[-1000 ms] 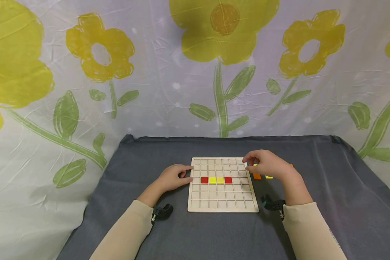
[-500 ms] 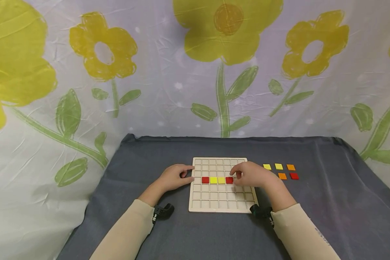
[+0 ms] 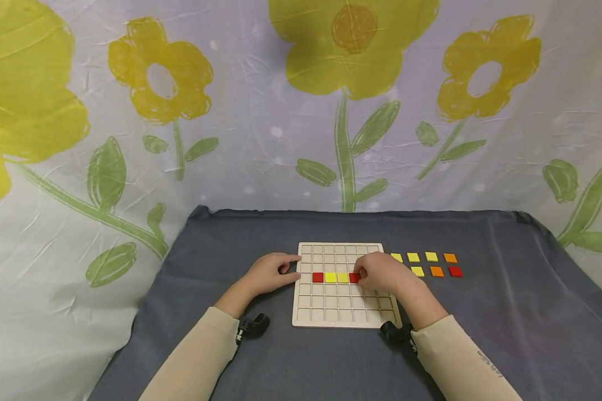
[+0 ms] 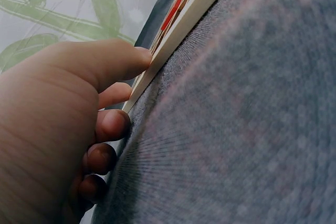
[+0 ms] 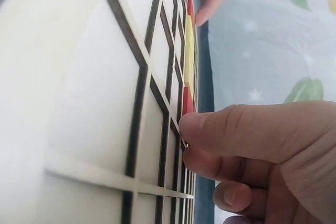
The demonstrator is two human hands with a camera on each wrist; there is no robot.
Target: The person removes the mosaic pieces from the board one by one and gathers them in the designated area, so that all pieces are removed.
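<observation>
A square wooden grid board (image 3: 326,317) lies on the dark cloth. One row of it holds a red tile (image 3: 318,277), two yellow tiles (image 3: 336,277) and a second red tile (image 3: 354,278). My left hand (image 3: 268,273) touches the board's left edge with thumb and forefinger spread apart; its other fingers are loosely bent in the left wrist view. My right hand (image 3: 383,273) is over the right half of the board. In the right wrist view its thumb and forefinger close in at the near end of the second red tile (image 5: 187,100), the thumb partly covering it.
To the right of the board lie two rows of loose tiles: several yellow ones (image 3: 431,257), orange ones (image 3: 437,271) and a red one (image 3: 455,271). My right hand hides part of this group. Behind the table hangs a flowered curtain (image 3: 261,139).
My right hand has moved left and slightly down, from beside the loose tiles onto the second red tile, and its fingers have drawn together. The left hand stays at the board's edge.
</observation>
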